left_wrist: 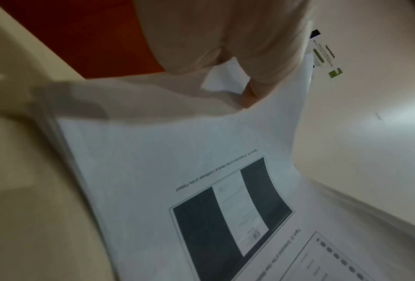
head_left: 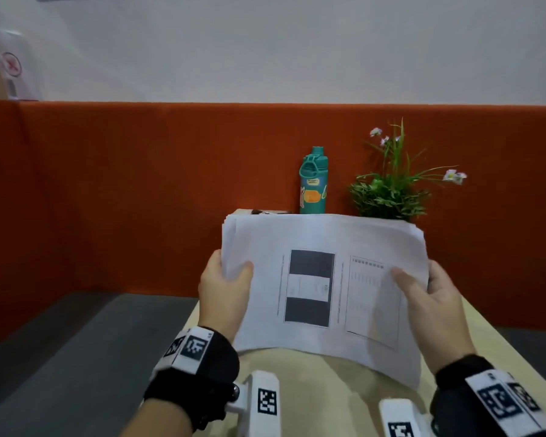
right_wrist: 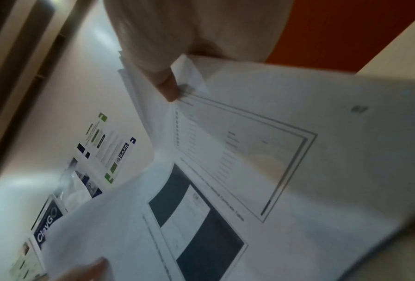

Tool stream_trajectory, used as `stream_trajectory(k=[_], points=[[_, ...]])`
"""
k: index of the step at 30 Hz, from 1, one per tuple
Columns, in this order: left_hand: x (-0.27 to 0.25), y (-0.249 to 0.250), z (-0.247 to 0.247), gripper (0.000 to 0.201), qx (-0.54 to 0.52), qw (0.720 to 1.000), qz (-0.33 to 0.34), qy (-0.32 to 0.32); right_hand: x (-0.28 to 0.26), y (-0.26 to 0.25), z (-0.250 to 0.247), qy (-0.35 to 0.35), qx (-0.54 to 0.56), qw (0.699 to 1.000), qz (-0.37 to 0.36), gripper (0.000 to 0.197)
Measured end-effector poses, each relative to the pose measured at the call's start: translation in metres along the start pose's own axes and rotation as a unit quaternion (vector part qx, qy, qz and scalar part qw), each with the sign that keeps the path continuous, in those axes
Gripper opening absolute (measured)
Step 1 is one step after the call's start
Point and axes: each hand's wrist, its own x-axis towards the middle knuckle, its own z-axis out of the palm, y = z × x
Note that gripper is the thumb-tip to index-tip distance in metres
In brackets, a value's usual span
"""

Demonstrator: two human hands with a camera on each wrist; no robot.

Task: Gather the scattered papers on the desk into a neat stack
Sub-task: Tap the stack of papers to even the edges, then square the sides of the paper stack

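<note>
A stack of white papers (head_left: 325, 279) is held up above the beige desk (head_left: 473, 335), tilted toward me. Its top sheet carries a dark picture and a framed table. My left hand (head_left: 224, 285) grips the stack's left edge, thumb on the front and fingers behind. My right hand (head_left: 423, 298) grips the right edge the same way. In the left wrist view the papers (left_wrist: 177, 152) bend under my thumb (left_wrist: 249, 95). In the right wrist view the papers (right_wrist: 261, 152) are pinched by my thumb (right_wrist: 170, 91), and the other thumb shows at the lower left.
A teal bottle (head_left: 312, 184) and a potted plant (head_left: 391, 190) stand at the back against the orange partition (head_left: 139, 190). A small box (head_left: 259, 212) peeks out behind the stack. A grey surface (head_left: 76, 357) lies to the left of the desk.
</note>
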Motion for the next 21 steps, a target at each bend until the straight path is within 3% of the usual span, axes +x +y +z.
stream_trajectory(k=[5, 9, 11, 14, 15, 18, 21], points=[[0.008, 0.011, -0.011, 0.017, -0.029, 0.997, 0.049, 0.045, 0.003, -0.008, -0.008, 0.042, 0.013, 0.998, -0.048, 0.014], [-0.002, 0.002, -0.011, 0.021, -0.103, 0.994, -0.012, -0.022, -0.005, 0.001, -0.007, 0.032, 0.016, 0.999, -0.023, 0.021], [-0.001, 0.003, -0.008, 0.024, -0.099, 0.995, -0.003, -0.022, -0.005, -0.003, -0.003, 0.029, 0.017, 0.999, -0.027, 0.023], [0.002, 0.013, -0.006, 0.027, -0.092, 0.995, 0.043, 0.010, -0.002, -0.013, -0.002, 0.052, 0.030, 0.996, -0.071, 0.023], [0.001, 0.016, -0.007, 0.034, -0.078, 0.995, 0.060, 0.015, -0.001, -0.014, -0.003, 0.062, 0.028, 0.994, -0.091, 0.033], [-0.002, 0.018, -0.008, 0.075, 0.015, 0.991, 0.135, 0.008, -0.001, -0.014, -0.006, 0.053, -0.043, 0.984, -0.166, 0.063], [0.000, 0.015, -0.011, 0.074, 0.097, 0.975, 0.200, -0.010, 0.000, -0.018, -0.007, 0.026, -0.160, 0.962, -0.222, 0.047]])
